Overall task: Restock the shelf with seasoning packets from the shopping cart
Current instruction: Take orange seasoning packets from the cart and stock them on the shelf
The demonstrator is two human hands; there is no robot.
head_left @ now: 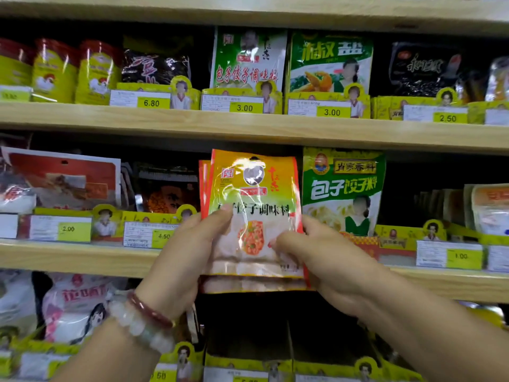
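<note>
1. Seasoning packets (252,216), a small stack with orange-yellow tops and red side edges, are held upright in front of the middle shelf (82,257), between both hands.
2. At least two more packets sit behind the front one; their edges show at the left side and along the bottom.
3. Left hand (187,249) grips the stack's left edge, its thumb pressed on the front face just under the printed characters and its fingers hidden behind.
4. Right hand (316,252) is closed on the lower right edge, thumb on the front near the picture of food, fingers behind the stack.
5. Two bead bracelets (143,318), one dark red and one pale, circle the left wrist.
6. Just to the right of the held stack, a green packet (343,188) stands on the middle shelf behind a yellow display tray.
7. On the upper shelf (248,125), a green-and-white packet (248,60) stands above the stack, with a yellow price tag (244,108) reading 3.00 in front of it.
8. Below the hands, a dark slot (248,326) on the lower shelf lies between yellow cardboard trays.
</note>
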